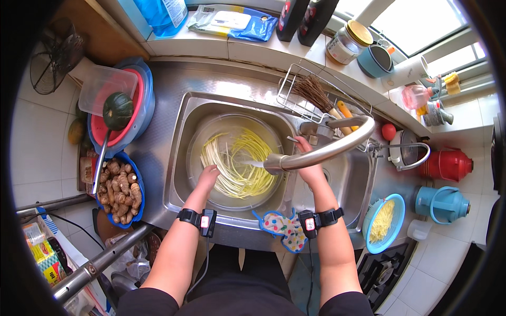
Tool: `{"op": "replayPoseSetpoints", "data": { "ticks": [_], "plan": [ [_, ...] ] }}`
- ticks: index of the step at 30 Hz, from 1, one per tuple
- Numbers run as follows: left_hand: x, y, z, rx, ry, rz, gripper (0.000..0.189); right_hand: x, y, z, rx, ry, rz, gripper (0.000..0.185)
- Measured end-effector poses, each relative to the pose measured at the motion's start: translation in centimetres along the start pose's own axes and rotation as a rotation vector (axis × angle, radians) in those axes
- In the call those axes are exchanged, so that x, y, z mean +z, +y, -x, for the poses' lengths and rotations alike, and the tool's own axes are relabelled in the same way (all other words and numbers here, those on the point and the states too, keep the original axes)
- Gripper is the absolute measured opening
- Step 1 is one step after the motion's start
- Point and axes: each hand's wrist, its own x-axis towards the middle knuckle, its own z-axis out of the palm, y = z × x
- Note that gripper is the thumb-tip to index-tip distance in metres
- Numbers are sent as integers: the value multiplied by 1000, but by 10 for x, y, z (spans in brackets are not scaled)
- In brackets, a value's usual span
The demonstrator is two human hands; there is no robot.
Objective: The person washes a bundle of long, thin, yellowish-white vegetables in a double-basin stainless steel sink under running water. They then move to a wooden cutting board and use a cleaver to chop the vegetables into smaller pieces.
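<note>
Long yellow chives (253, 179) with white stems lie curled in water in a clear round basin (192, 166) in the left sink bowl (184, 118). A gooseneck faucet (320, 156) pours a stream into the basin. My left hand (207, 178) is over the basin's left side, its fingertips at the white stem ends; whether they grip any stems cannot be told. My right hand (310, 168) reaches behind the faucet neck, its fingers at a small metal lever (292, 139). The neck hides part of this hand.
A polka-dot cloth (282, 227) lies on the sink's front edge. Left stand a blue basket of ginger-like roots (120, 189) and nested basins with a dark green squash (118, 111). Behind the faucet is a wire rack (290, 85); at right, a blue basket of pale shreds (383, 225).
</note>
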Motion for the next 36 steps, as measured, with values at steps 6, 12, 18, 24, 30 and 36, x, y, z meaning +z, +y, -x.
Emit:
{"op": "replayPoseSetpoints", "data": {
  "ticks": [6, 12, 18, 24, 30, 36],
  "plan": [
    [-15, 4, 6, -120, 22, 326, 60, -8, -2, 7, -15, 66, -355, 33],
    [-21, -25, -24, -69, -185, 635, 57, -18, -8, 24, 25, 106, -1072, 29],
    [-2, -10, -11, -187, -21, 711, 56, 57, 8, 44, 420, 163, -1098, 33],
    [-17, 0, -4, -229, -144, 730, 70, 185, 24, 19, -186, -638, 523, 58],
    [-19, -8, -5, -249, -68, 771, 76, 213, 38, -15, -5, -715, 1020, 56],
    [-20, 1, -1, -228, -137, 836, 66, 214, 60, -10, -66, -803, 884, 46]
  ]
}}
